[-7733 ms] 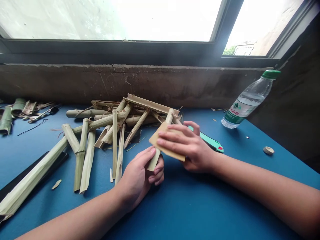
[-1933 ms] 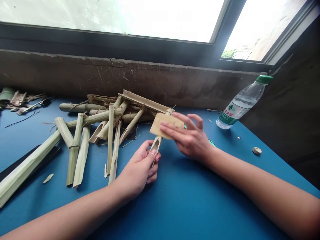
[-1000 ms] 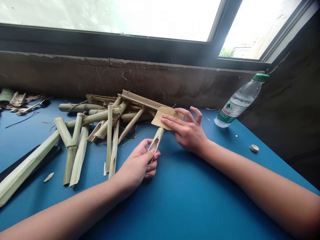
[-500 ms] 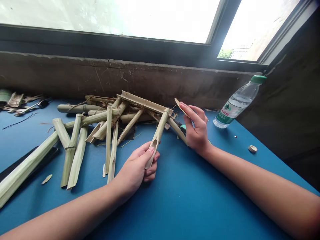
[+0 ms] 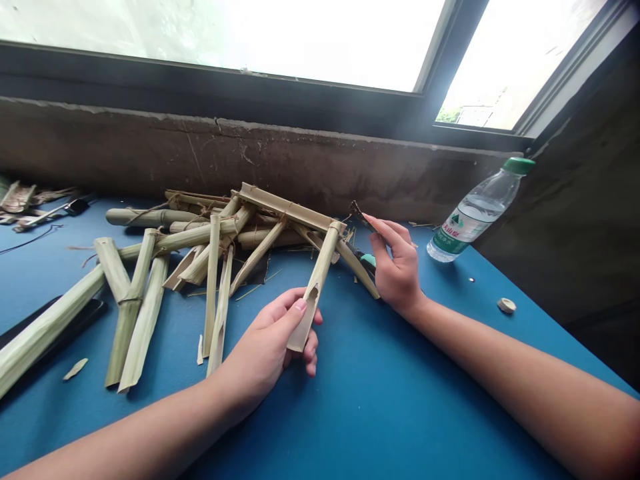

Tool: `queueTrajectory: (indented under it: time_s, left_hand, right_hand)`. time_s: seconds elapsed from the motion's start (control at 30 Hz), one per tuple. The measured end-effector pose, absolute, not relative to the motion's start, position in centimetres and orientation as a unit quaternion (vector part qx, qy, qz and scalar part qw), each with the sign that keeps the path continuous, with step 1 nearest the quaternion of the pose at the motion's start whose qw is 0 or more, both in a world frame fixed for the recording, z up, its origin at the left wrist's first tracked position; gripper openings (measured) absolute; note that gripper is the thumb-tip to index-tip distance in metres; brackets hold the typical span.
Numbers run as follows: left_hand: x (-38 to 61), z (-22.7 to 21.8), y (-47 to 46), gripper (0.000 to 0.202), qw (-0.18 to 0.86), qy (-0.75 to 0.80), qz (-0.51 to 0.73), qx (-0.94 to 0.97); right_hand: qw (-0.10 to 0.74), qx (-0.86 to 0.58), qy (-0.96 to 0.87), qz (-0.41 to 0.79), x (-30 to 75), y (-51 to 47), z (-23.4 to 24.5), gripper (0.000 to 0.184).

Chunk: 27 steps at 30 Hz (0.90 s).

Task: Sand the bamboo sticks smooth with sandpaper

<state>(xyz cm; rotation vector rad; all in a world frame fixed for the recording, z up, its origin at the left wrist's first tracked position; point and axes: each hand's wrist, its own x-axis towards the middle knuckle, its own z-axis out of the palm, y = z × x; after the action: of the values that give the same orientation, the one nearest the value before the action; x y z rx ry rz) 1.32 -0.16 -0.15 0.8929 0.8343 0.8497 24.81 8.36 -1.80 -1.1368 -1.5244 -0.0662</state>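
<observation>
Blue tabletop (image 5: 395,420). Centre: heap of lashed green-dried stalks (image 5: 145,320), pieces crossing. Far left: leaf scraps (image 5: 17,199). Lower left: flat black slab (image 5: 85,310) under long stalk. Right: plastic water bottle (image 5: 475,213), green cap; small round slice (image 5: 507,305).

From my side: bamboo frame pile (image 5: 240,227) on table (image 5: 400,413), back against concrete ledge (image 5: 250,160), window (image 5: 225,40) above. Split bamboo tube (image 5: 310,307) in my left hand (image 5: 265,340), in front of pile. Sliver (image 5: 361,213) in my right hand (image 5: 397,267), right of pile. Knife handle (image 5: 367,260) just behind that hand. Water bottle (image 5: 480,213) farther right. Bamboo disc (image 5: 507,305) beyond it. Leaf scraps (image 5: 20,200) far left.
</observation>
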Motion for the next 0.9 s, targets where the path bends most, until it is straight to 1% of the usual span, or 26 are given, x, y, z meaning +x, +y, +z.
queueTrajectory:
  time_s: [0.37,0.5,0.63,0.9]
  left_hand:
    - [1.2,-0.4,-0.1,0.021,0.738,0.368,0.389,0.411]
    - [1.2,-0.3,-0.1,0.020,0.735,0.376,0.388,0.411]
    - [1.2,-0.1,-0.1,0.019,0.736,0.371,0.397,0.404]
    - [1.0,0.1,-0.2,0.017,0.762,0.344,0.397,0.378]
  right_hand:
    - [0.560,-0.489,-0.668,-0.035,24.6,8.1,-1.7,0.035]
    - [0.541,-0.481,-0.687,-0.054,24.3,7.7,-1.5,0.036]
    - [0.512,-0.481,-0.708,-0.074,24.2,7.3,-1.4,0.039]
    - [0.427,-0.451,-0.776,-0.108,23.8,6.1,-1.2,0.045]
